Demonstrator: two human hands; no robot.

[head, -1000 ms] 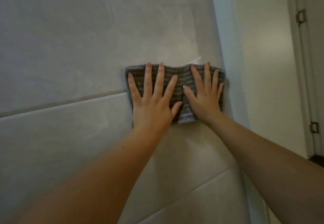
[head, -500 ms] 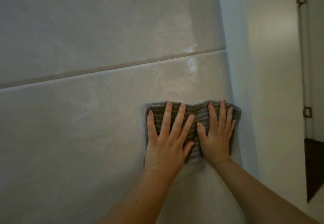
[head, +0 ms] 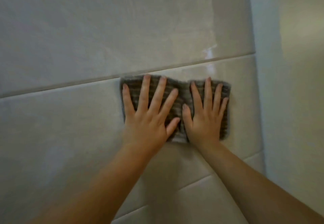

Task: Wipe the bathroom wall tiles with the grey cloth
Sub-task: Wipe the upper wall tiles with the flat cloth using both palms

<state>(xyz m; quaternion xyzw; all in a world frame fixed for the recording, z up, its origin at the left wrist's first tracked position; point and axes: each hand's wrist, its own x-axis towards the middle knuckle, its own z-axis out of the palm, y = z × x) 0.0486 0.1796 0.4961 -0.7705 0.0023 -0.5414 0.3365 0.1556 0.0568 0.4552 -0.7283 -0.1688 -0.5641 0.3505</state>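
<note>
Now | left hand (head: 148, 118), right hand (head: 205, 120) flat, fingers spread | pressing grey cloth (head: 182, 92)

Pale painted wall (head: 298, 101), white corner trim (head: 260, 83)

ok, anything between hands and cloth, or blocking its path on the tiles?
Nothing visible. Left hand and right hand press flat, fingers spread, on the striped grey cloth. The glossy beige tiles around it are bare; only the pale wall edge lies close to its right.
</note>
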